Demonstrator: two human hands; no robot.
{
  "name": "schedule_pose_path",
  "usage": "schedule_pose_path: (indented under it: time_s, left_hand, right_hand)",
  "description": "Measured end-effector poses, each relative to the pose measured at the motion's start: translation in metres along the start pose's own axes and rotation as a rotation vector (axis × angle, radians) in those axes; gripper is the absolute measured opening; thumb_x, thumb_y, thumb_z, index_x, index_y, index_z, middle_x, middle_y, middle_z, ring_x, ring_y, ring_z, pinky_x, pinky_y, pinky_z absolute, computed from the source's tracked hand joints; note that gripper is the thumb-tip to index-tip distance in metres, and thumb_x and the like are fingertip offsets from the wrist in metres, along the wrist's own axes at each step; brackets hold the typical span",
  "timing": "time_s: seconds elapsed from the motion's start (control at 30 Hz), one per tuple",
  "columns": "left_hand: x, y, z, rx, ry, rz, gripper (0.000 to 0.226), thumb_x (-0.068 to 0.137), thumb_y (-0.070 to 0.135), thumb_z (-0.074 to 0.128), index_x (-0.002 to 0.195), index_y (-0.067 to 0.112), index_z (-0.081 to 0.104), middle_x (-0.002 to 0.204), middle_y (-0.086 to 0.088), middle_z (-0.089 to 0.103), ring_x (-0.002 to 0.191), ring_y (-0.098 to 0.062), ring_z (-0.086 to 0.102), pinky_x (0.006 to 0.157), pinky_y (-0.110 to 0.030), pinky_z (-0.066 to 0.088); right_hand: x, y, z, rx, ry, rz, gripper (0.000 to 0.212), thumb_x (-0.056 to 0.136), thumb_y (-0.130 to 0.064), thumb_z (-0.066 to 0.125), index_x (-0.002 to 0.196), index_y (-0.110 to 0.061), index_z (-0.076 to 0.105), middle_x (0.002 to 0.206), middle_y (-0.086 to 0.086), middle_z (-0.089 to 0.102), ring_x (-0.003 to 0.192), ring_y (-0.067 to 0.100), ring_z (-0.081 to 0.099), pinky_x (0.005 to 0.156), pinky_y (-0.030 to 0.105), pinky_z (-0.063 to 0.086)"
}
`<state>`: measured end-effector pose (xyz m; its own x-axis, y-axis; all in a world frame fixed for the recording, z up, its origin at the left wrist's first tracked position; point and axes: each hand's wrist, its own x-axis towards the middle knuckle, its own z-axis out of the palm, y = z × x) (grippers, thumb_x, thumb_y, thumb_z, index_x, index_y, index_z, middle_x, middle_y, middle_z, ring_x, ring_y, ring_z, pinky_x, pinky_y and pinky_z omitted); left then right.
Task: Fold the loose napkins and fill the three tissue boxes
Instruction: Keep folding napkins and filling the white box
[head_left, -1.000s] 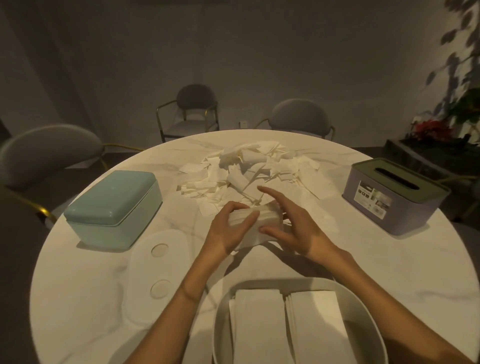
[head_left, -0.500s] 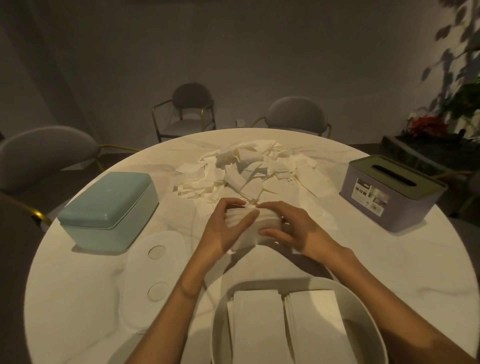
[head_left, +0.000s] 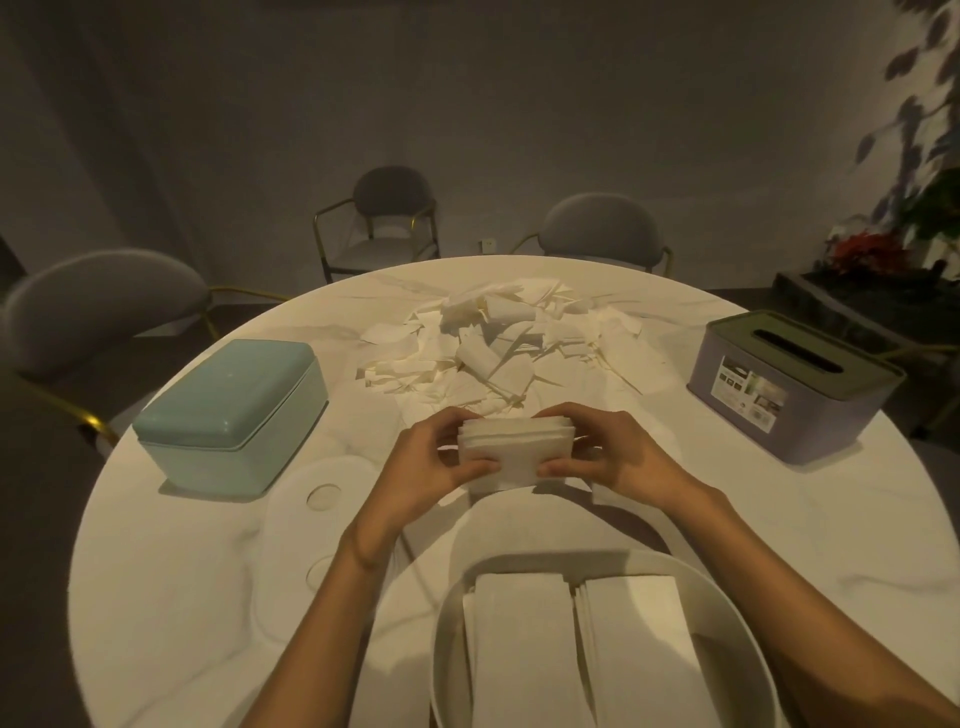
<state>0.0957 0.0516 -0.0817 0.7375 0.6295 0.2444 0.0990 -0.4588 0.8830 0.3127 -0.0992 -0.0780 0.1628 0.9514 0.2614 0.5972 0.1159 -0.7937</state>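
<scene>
Both hands clamped on one folded napkin stack (head_left: 517, 451), held just behind the white open box (head_left: 737, 597): left hand (head_left: 434, 457) grips its left end, right hand (head_left: 618, 454) its right end, thumbs on the near face. White box holds 2 folded stacks side by side. Loose napkin pile (head_left: 493, 343) lies well behind the box; teal lidded box (head_left: 228, 410) far-left of it, purple slotted box (head_left: 789, 384) far-right. White lid (head_left: 317, 499) flat on table w/ round cutouts, just left of the box.

Table (head_left: 701, 519): bears everything.
Centre back: napkin pile (head_left: 498, 345).
Left: lidded box (head_left: 234, 410).
Right: slotted box (head_left: 789, 384).
Near edge: open box (head_left: 452, 623), two folded stacks (head_left: 582, 654) inside.
Left of it: loose lid (head_left: 311, 525).
</scene>
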Motion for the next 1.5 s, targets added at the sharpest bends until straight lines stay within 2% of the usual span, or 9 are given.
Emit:
schedule_pose_path:
  time_s: [0.3, 0.47, 0.6, 0.73, 0.93, 1.03, 1.17, 1.3, 1.5]
  left_hand:
    - [-0.007, 0.011, -0.001, 0.036, 0.047, -0.005, 0.030, 0.079, 0.008, 0.088, 0.105, 0.011, 0.073, 0.098, 0.003, 0.077, 0.089, -0.004, 0.072, 0.080, -0.019, 0.056]
    - [-0.019, 0.043, -0.014, 0.009, 0.037, -0.009, 0.031, 0.080, 0.013, 0.088, 0.107, 0.013, 0.073, 0.099, -0.001, 0.077, 0.089, -0.013, 0.073, 0.078, -0.022, 0.056]
    - [-0.048, 0.085, -0.026, 0.037, -0.141, -0.099, 0.037, 0.086, 0.031, 0.082, 0.119, 0.030, 0.066, 0.101, 0.000, 0.077, 0.090, -0.013, 0.071, 0.081, -0.025, 0.058]
    - [-0.077, 0.122, -0.029, -0.050, -0.168, -0.194, 0.023, 0.090, 0.036, 0.075, 0.104, 0.018, 0.072, 0.094, -0.001, 0.078, 0.079, -0.004, 0.070, 0.069, -0.017, 0.052]
    - [-0.113, 0.140, -0.021, 0.217, -0.192, -0.325, 0.037, 0.081, 0.049, 0.081, 0.105, 0.027, 0.064, 0.099, 0.005, 0.070, 0.083, -0.009, 0.067, 0.069, -0.025, 0.058]
    - [-0.133, 0.146, -0.014, 0.301, -0.221, -0.317, 0.049, 0.077, 0.052, 0.083, 0.109, 0.027, 0.057, 0.088, 0.008, 0.074, 0.077, -0.006, 0.067, 0.067, -0.023, 0.055]
    - [-0.146, 0.141, -0.012, 0.462, -0.239, -0.247, 0.053, 0.075, 0.051, 0.087, 0.105, 0.023, 0.052, 0.078, 0.007, 0.076, 0.075, -0.009, 0.069, 0.081, -0.042, 0.057]
    - [-0.150, 0.139, -0.009, 0.607, -0.246, -0.240, 0.056, 0.074, 0.055, 0.086, 0.104, 0.025, 0.049, 0.081, 0.008, 0.072, 0.076, -0.012, 0.067, 0.079, -0.044, 0.060]
    - [-0.158, 0.139, 0.000, 0.789, -0.146, -0.172, 0.052, 0.074, 0.054, 0.086, 0.098, 0.027, 0.048, 0.093, 0.008, 0.053, 0.089, -0.010, 0.048, 0.072, -0.033, 0.052]
  right_hand:
    - [0.002, -0.010, -0.001, 0.023, 0.063, 0.050, 0.022, 0.083, -0.029, 0.083, 0.103, -0.027, 0.076, 0.092, -0.009, 0.076, 0.089, 0.011, 0.071, 0.078, 0.027, 0.057]
    - [-0.004, -0.041, -0.014, 0.029, 0.075, 0.087, 0.039, 0.078, -0.039, 0.081, 0.113, -0.023, 0.076, 0.103, -0.009, 0.077, 0.096, 0.010, 0.072, 0.090, 0.035, 0.060]
    - [-0.020, -0.081, -0.025, 0.180, -0.013, 0.159, 0.043, 0.079, -0.035, 0.078, 0.119, -0.020, 0.072, 0.111, -0.004, 0.076, 0.102, 0.016, 0.072, 0.090, 0.036, 0.061]
    - [-0.035, -0.118, -0.030, 0.324, -0.116, 0.268, 0.055, 0.074, -0.038, 0.075, 0.123, -0.013, 0.070, 0.120, 0.002, 0.072, 0.106, 0.021, 0.071, 0.082, 0.039, 0.062]
    - [-0.051, -0.138, -0.022, 0.121, -0.223, 0.357, 0.064, 0.069, -0.053, 0.075, 0.123, -0.020, 0.067, 0.123, -0.003, 0.067, 0.108, 0.021, 0.065, 0.080, 0.027, 0.060]
    - [-0.058, -0.141, -0.018, 0.049, -0.308, 0.373, 0.055, 0.070, -0.056, 0.075, 0.116, -0.025, 0.072, 0.120, -0.004, 0.071, 0.107, 0.023, 0.068, 0.084, 0.027, 0.060]
    - [-0.065, -0.145, -0.012, -0.068, -0.351, 0.376, 0.036, 0.088, -0.041, 0.074, 0.121, -0.025, 0.073, 0.113, -0.008, 0.073, 0.099, 0.018, 0.072, 0.084, 0.021, 0.059]
    - [-0.069, -0.145, 0.001, -0.145, -0.261, 0.323, 0.028, 0.085, -0.039, 0.079, 0.110, -0.025, 0.075, 0.100, -0.010, 0.074, 0.088, 0.015, 0.074, 0.076, 0.020, 0.060]
    - [-0.074, -0.146, 0.023, -0.202, -0.105, 0.311, 0.035, 0.075, -0.032, 0.090, 0.103, -0.018, 0.072, 0.093, -0.001, 0.072, 0.066, 0.017, 0.073, 0.058, 0.020, 0.056]
